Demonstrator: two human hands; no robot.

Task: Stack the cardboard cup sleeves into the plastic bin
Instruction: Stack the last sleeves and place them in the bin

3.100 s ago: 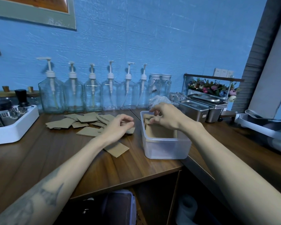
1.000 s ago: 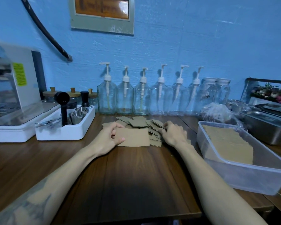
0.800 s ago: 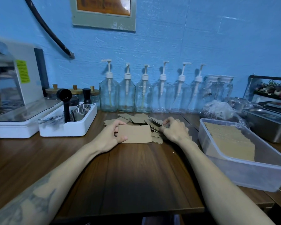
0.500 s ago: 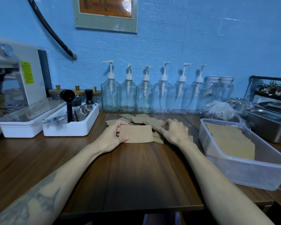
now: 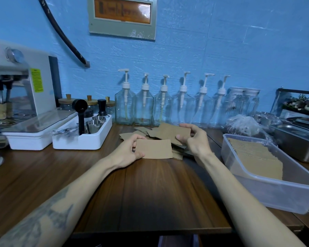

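Gripping a flat brown cardboard cup sleeve [image 5: 154,148] at its left edge, the left hand [image 5: 128,152] holds it at frame centre, thumb curled over it. Just right, the right hand [image 5: 194,138] pinches a second brown sleeve [image 5: 169,132] raised above the loose sleeve pile [image 5: 141,133] on the dark wooden counter [image 5: 150,193]. At lower right, the clear plastic bin [image 5: 275,189] holds stacked sleeves [image 5: 253,155]. A yellow label [image 5: 37,80] on the white espresso machine [image 5: 23,82] at left and the orange wall sign [image 5: 122,10] are too blurred to read.

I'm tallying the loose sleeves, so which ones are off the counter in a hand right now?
Two. The left hand holds the front sleeve; the right hand pinches a raised sleeve behind it. The others lie flat in the pile.
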